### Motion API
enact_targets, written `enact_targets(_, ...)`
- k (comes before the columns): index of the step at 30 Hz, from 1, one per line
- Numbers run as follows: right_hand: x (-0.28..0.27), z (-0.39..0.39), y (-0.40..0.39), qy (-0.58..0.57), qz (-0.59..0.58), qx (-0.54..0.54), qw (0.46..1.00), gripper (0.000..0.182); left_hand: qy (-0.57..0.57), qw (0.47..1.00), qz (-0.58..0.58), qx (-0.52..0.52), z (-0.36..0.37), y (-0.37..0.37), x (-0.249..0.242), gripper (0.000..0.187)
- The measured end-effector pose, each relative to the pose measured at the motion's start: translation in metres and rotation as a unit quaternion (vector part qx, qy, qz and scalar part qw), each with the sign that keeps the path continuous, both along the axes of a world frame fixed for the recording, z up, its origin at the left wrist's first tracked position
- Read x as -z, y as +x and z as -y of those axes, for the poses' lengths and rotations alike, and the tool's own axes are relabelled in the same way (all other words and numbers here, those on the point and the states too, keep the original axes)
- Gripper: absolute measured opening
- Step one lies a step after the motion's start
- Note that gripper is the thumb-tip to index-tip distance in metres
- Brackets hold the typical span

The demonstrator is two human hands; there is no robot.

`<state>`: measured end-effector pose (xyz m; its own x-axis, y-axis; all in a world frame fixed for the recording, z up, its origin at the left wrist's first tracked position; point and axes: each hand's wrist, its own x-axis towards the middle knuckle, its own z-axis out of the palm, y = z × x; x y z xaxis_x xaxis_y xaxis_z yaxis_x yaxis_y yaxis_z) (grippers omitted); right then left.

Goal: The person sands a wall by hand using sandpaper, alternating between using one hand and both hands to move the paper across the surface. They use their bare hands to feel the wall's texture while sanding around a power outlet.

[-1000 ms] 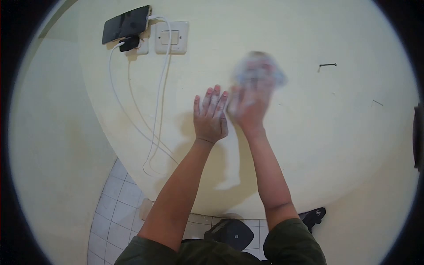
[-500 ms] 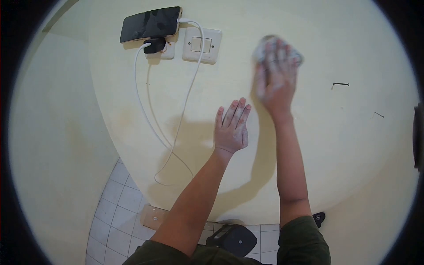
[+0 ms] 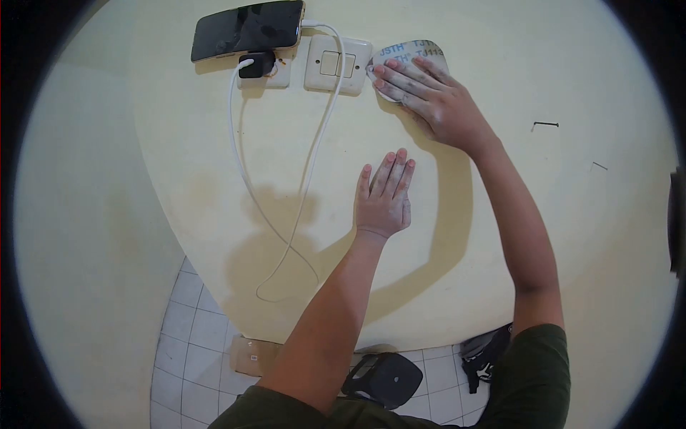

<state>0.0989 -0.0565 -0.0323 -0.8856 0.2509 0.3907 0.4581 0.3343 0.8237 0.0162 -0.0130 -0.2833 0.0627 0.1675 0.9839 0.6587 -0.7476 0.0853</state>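
Observation:
My right hand (image 3: 432, 104) presses a piece of sandpaper (image 3: 411, 51) flat against the pale yellow wall (image 3: 500, 79). The sheet has a rounded edge and blue lettering on its pale back; its grit side is hidden against the wall. Its left edge comes close to the white double light switch (image 3: 339, 66). Lower down, my left hand (image 3: 386, 200) rests on the wall with fingers stretched out and slightly apart, holding nothing. Whitish dust covers the fingers of both hands.
A phone (image 3: 246, 32) sits above a black charger (image 3: 256, 66) in a socket, with a white cable (image 3: 314, 154) hanging down. Two nails (image 3: 547, 124) stick out at right. Below are floor tiles (image 3: 204, 329), a black speaker-like object (image 3: 386, 380), a cardboard box (image 3: 251, 355) and a black bag (image 3: 486, 354).
My right hand has slid left with the sandpaper, towards the light switch, and its fingers now point up-left. My left hand stays almost where it was. The view has shifted slightly.

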Motion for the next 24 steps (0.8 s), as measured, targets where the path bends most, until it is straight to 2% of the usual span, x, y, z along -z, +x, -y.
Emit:
enact_targets(3,-0.028,-0.002,0.043,0.108,-0.136,-0.023,0.985,0.060,0.006,1.000,-0.007,-0.013,-0.001,-0.002,-0.003,0.065)
enact_targets(5,-0.029,-0.005,0.056,0.113,-0.185,-0.042,0.975,0.060,0.010,1.000,-0.005,-0.016,0.000,-0.001,-0.002,0.065)
enact_targets(7,-0.014,0.002,0.050,0.070,-0.108,-0.006,0.992,0.058,-0.001,1.000,-0.002,-0.009,0.000,-0.001,-0.003,0.065)
enact_targets(8,0.003,0.005,0.040,-0.031,-0.030,0.005,0.999,0.062,-0.005,1.000,-0.001,-0.004,0.000,-0.001,-0.003,0.065)
enact_targets(9,0.009,0.013,0.032,-0.131,0.064,0.022,0.989,0.056,-0.004,1.000,0.000,-0.009,0.002,0.000,-0.001,0.067)
enact_targets(11,0.000,0.004,0.072,-0.070,0.017,0.028,0.997,0.051,0.002,1.000,0.006,-0.024,-0.001,0.001,-0.002,0.070)
enact_targets(13,-0.018,0.007,0.082,0.083,-0.167,-0.037,0.982,0.050,0.001,1.000,0.000,-0.013,0.001,0.000,-0.002,0.068)
enact_targets(14,-0.022,0.006,0.085,0.162,-0.255,-0.060,0.951,0.050,0.001,1.000,0.000,-0.010,0.001,-0.001,-0.003,0.067)
enact_targets(17,0.026,0.009,0.054,0.056,-0.151,0.003,0.987,0.052,-0.013,1.000,-0.002,-0.007,-0.001,0.001,-0.001,0.069)
enact_targets(19,0.047,0.015,0.030,-0.138,0.044,0.028,0.989,0.052,-0.004,1.000,0.011,0.005,-0.002,0.004,0.002,0.067)
enact_targets(20,0.041,0.016,0.034,-0.150,-0.013,0.011,0.988,0.048,0.001,1.000,0.017,0.011,-0.005,0.004,0.003,0.066)
enact_targets(22,0.038,0.009,0.051,-0.001,-0.218,-0.003,0.976,0.043,0.001,1.000,0.004,-0.001,-0.005,-0.001,0.000,0.065)
enact_targets(23,0.042,-0.002,0.053,0.096,-0.321,-0.038,0.942,0.041,-0.001,1.000,0.001,-0.003,-0.002,0.000,-0.001,0.065)
enact_targets(24,0.045,-0.011,0.052,0.174,-0.423,-0.082,0.886,0.039,0.001,1.000,-0.001,-0.009,0.000,0.001,-0.001,0.064)
